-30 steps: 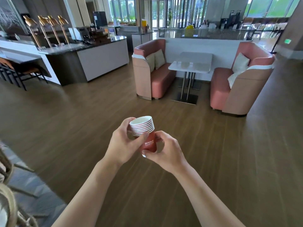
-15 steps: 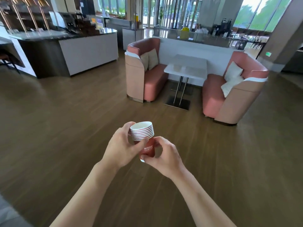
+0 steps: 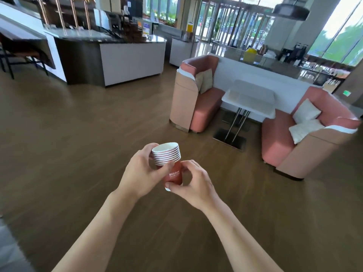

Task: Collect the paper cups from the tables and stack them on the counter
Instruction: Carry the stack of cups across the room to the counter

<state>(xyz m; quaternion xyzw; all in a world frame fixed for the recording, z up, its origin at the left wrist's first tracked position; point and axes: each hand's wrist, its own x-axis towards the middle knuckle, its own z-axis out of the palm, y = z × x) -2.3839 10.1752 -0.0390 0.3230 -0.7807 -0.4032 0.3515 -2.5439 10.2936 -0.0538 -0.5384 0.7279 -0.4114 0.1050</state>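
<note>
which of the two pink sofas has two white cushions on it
The pink sofa on the right of the white table: two white cushions. The left one holds beige cushions.

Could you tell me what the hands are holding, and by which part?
A cup stack: left hand grips below the rims, right hand pinches the base.
</note>
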